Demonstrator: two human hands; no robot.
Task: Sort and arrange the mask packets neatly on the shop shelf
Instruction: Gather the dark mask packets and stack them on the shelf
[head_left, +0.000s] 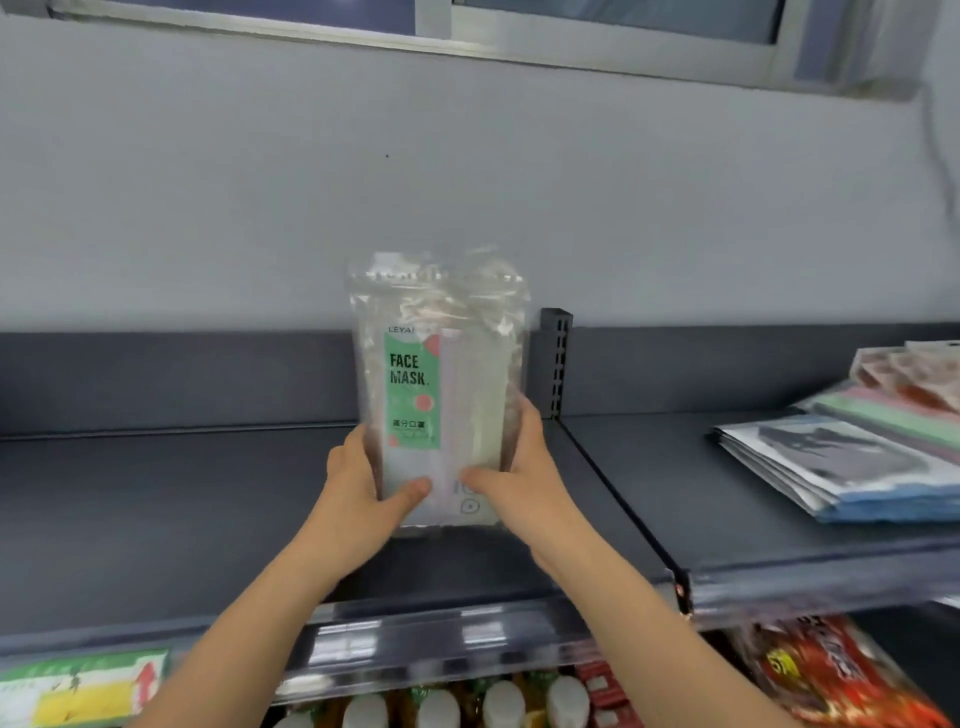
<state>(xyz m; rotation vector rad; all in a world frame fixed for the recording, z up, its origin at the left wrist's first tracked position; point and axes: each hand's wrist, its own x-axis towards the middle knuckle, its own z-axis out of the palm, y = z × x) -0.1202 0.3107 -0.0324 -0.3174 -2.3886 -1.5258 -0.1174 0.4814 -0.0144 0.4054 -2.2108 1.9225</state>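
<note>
Head view: two dark grey shelf bays meet at a seam running from the near edge back to a slotted upright post (556, 358). The right bay (670, 499) holds a flat stack of mask packets (852, 467), black-and-white ones over blue, with pastel and reddish packets further right. On the tier below are white-capped bottles (498, 701) and red snack bags (841, 675).

The left bay (156, 519) shows plain dark deck from the hands out to the left. It is bounded by a low back panel at the far side and a clear price rail (415, 639) along the near lip.

A clear mask packet (441, 384) with a green "FACE MASK" label stands upright over the left bay, close to the seam. It may be several packets pressed together. Whether its bottom edge touches the deck cannot be told.

The left hand (358, 488) grips its lower left side and the right hand (519, 478) its lower right. Both thumbs press on the front, with the fingers wrapped behind.
</note>
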